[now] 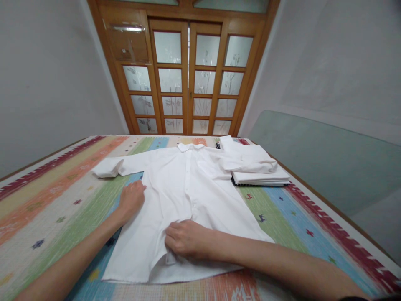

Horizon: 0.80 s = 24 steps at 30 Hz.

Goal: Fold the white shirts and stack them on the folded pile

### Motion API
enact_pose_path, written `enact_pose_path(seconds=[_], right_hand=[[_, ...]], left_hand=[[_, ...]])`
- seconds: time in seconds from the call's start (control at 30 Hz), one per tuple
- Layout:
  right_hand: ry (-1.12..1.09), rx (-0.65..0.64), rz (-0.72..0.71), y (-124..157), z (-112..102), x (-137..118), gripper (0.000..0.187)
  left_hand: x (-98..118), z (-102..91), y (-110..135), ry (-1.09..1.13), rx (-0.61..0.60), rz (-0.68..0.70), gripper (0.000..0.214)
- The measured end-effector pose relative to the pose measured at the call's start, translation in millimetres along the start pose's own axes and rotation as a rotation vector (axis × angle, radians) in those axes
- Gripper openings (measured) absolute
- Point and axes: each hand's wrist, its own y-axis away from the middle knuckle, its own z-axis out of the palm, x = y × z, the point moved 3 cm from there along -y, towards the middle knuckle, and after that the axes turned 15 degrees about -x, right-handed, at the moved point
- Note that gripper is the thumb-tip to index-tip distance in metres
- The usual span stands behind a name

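The white shirt (175, 188) lies front side up in the middle of the striped cloth (300, 221). It is spread out, but I think it is only partly neat so far. On the shirt's left, one sleeve (134, 164) sticks out to the side, and its end is puffy and bent over. In the middle, the collar (190, 147) sits at the far end and the front is mostly flat. There are soft wrinkles, and the near edge is wavy and lifted in one spot, so some smoothing looks left to do. On the shirt's right, a pile of folded clothes (266, 179) sits beside it, white on top with something dark under it. The shirt's other sleeve reaches over onto that pile. The shirt itself is not folded.

The left hand (132, 200) is at the shirt's left edge, just below the sleeve. Its fingers are curled in and touch the cloth, but I cannot tell if they pinch it. The right hand (185, 239) is on the shirt's lower front, close to the near edge. Its fingers are closed tight and seem to pinch the shirt's front, where the cloth bunches up.
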Motion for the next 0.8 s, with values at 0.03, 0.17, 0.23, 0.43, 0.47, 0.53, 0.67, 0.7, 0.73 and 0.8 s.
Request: enact_pose_path(seconds=[0.03,0.17,0.23,0.43,0.47,0.53,0.67,0.7,0.73,0.8], right_hand=[[-0.018,-0.027,-0.004,2.7,-0.9,3.4,0.005],[-0.162,-0.158,-0.056,25.1,-4.8,15.1,0.003],[-0.231,-0.221,-0.096,38.1,-4.8,17.9,0.008],[-0.320,-0.164,-0.067,65.1,-11.7,14.0,0.005],[-0.331,-0.130,-0.034,69.5,-14.6,12.6,0.008],[-0.346,-0.084,0.056,79.2,-19.4,10.5,0.021],[-0.349,-0.186,0.200,96.4,-15.2,5.3,0.036],[-0.361,-0.228,0.217,98.8,-11.9,3.7,0.035],[-0.380,-0.262,0.232,100.3,-8.7,2.2,0.033],[-0.417,-0.299,0.261,101.3,-3.9,0.4,0.027]], left_hand=[[-1.7,-0.6,0.3,0.006,0.001,-0.004,0.043],[-11.3,-1.7,1.8,-0.010,-0.004,-0.016,0.041],[-15.8,-1.3,1.4,-0.031,-0.018,-0.020,0.041],[-18.8,-4.1,2.2,-0.033,-0.049,-0.020,0.037],[-17.8,-6.1,5.0,-0.023,-0.031,-0.016,0.036],[-14.3,-11.4,14.0,0.032,0.017,0.006,0.035],[5.3,-22.5,41.3,0.267,-0.028,0.267,0.033],[13.1,-25.0,48.7,0.320,-0.077,0.370,0.033],[21.5,-27.3,55.9,0.356,-0.132,0.470,0.032],[38.3,-31.1,67.8,0.389,-0.234,0.621,0.031]])
